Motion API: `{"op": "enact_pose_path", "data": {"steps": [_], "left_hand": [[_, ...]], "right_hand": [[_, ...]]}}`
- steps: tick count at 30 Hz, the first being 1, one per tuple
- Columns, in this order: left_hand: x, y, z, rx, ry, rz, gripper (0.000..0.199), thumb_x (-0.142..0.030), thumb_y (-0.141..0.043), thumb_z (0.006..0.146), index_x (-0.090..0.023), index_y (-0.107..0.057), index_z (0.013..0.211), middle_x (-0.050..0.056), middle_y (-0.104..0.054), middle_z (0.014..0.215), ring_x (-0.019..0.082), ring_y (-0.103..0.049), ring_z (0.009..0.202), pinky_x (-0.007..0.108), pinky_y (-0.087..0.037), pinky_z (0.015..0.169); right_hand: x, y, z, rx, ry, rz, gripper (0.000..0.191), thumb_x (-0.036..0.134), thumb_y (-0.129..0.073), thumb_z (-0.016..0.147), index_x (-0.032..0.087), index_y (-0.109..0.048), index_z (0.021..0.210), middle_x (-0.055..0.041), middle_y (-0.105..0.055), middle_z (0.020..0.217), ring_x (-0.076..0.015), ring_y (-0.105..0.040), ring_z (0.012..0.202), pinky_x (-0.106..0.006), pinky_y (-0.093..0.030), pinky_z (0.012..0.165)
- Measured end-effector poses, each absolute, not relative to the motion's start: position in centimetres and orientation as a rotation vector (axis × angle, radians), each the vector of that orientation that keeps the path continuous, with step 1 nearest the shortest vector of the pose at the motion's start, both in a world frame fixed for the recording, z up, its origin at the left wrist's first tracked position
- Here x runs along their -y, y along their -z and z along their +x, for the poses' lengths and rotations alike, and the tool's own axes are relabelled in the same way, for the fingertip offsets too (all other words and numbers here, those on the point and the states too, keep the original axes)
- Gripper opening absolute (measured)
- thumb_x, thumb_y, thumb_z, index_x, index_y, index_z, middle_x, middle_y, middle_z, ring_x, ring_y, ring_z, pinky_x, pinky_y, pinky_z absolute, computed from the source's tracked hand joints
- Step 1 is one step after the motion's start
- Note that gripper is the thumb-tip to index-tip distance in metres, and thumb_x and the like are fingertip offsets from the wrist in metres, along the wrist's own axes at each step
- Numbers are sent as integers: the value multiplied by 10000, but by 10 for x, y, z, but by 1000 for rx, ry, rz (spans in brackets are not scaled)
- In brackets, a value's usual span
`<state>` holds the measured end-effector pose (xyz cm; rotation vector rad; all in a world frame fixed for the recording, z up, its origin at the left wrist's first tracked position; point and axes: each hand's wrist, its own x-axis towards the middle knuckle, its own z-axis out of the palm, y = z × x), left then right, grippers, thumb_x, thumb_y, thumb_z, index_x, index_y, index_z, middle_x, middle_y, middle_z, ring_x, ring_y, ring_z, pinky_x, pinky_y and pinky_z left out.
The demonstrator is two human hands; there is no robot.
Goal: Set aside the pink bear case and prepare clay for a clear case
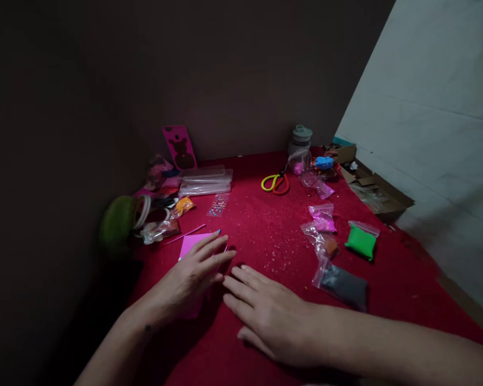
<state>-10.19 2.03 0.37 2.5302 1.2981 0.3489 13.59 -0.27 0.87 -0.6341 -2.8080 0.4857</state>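
Two bare hands over the red table (247, 214), down toward the near edge, and neither shows a grip! The left hand (187, 276) hovers over the pink sheet (193, 244), fingers long and loosely parted; whether it touches, I can't tell. And the right hand (271, 316) lies palm down just beside it, fingers stretched and nearly together, anything underneath hidden. So how far along are we? Early, I'd judge: that pink sheet lies flat left of the middle, and what shows of it looks mostly plain. Near its far edge, a thin pink stick (185, 235) lies free; beyond that, the sheet of gems (218, 205) looks well filled. Over toward the right edge, the green packet (361, 241) sits plump, the dark grey packet (346, 285) nearer us, both apparently with plenty left. Scissors (282, 174) rest toward the far edge, handles facing us, nobody on them.
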Motion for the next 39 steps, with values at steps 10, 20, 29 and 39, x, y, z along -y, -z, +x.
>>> {"op": "enact_pose_path", "data": {"steps": [10, 20, 29, 39], "left_hand": [[-28, 14, -110, -1294, -521, 2599, 355, -160, -472, 914, -245, -611, 1230, 74, -557, 1395, 261, -406, 1373, 439, -443, 1072], [0, -38, 4, -1093, -632, 1317, 305, -288, -689, 762, -209, -650, 1055, 43, -727, 955, 189, -679, 833, 291, -541, 733], [-3, -32, 15, -1245, -845, 1578, 179, -274, -560, 855, -168, -639, 736, -2, -594, 678, 121, -519, 643, 225, -419, 591], [3, -21, 12, -1250, -858, 1745, 202, -270, -477, 911, -175, -560, 752, -12, -524, 696, 117, -482, 641, 238, -385, 609]], "right_hand": [[22, 17, 272, 2323, -73, -1479, 423, 275, -569, 913, 73, -501, 1279, -172, -600, 1091, -298, -541, 1027, -494, -487, 854], [0, -24, 219, 1666, -1251, -1378, 131, 259, -655, 771, 176, -631, 870, -13, -607, 853, -151, -581, 818, -262, -458, 752], [-8, -32, 201, 1632, -1496, -1195, 159, 251, -643, 746, 148, -610, 863, -6, -582, 792, -125, -528, 720, -236, -423, 649], [-18, -32, 200, 1612, -1462, -1218, 211, 307, -598, 818, 132, -646, 710, -24, -618, 751, -137, -553, 740, -266, -423, 722]]}}
